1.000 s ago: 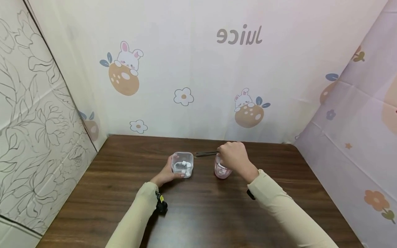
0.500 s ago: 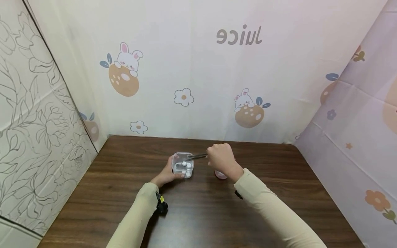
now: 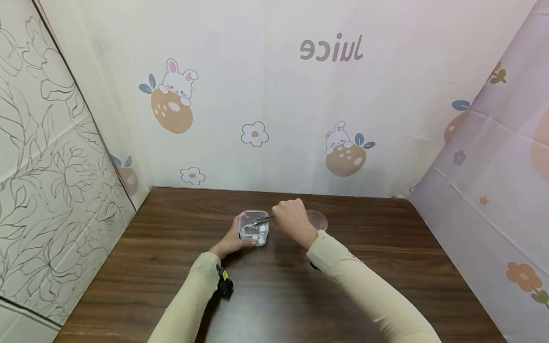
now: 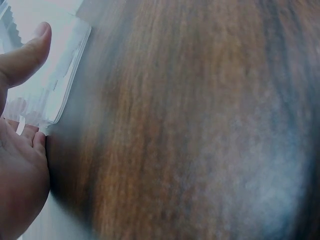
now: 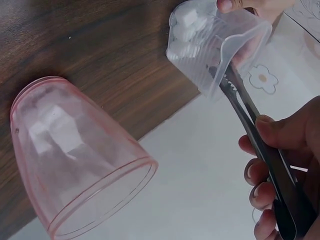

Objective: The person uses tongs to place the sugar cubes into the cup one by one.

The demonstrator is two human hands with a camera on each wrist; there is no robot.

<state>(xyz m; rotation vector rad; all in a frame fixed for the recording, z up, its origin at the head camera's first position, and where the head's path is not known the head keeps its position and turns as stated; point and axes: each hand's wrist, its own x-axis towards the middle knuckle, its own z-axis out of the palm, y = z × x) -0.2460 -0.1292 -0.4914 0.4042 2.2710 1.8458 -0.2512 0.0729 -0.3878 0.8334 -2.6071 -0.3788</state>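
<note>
My left hand holds a clear plastic box standing on the table, thumb against its near side. Several white cubes lie at the bottom of the box. In the right wrist view, my right hand grips metal tongs with the thumb on one arm and curled fingers on the other. The tongs' toothed tips reach into the mouth of the box, above the cubes; no cube shows between them. To the right stands a see-through pink cup holding white cubes; my right hand partly hides it in the head view.
The dark wood table runs back to a printed curtain right behind the box and cup. Patterned sheets stand along the left and right sides. A small black camera is strapped to my left wrist.
My right hand has moved left with the tongs, from over the pink cup to the box, and the tips have gone inside it. My left hand and the box have stayed put.
</note>
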